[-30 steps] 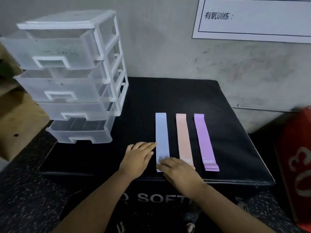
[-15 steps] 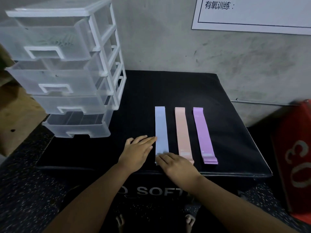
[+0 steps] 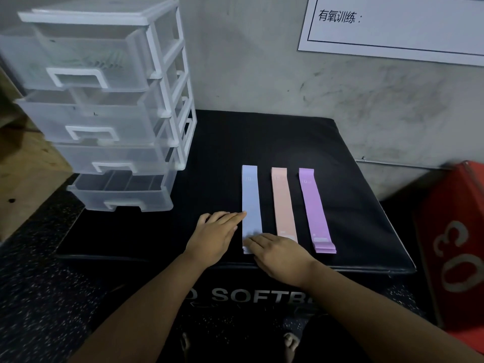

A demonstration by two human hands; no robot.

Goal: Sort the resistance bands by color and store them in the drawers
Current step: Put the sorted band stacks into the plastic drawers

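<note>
Alongside, clear drawer tower [image 3: 104,100] left of the bands [image 3: 284,205] (red box [image 3: 453,244] right).

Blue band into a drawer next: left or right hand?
Left, probably. The left hand touches the blue band at its edge, and the drawer unit stands on that side. The right hand rests on the band's near end but must reach across.

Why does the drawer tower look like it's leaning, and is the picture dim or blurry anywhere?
Head view: the wide lens tilts the drawer unit at the left edge; light is dim and even, no glare; the red box at right looks smeared.
</note>
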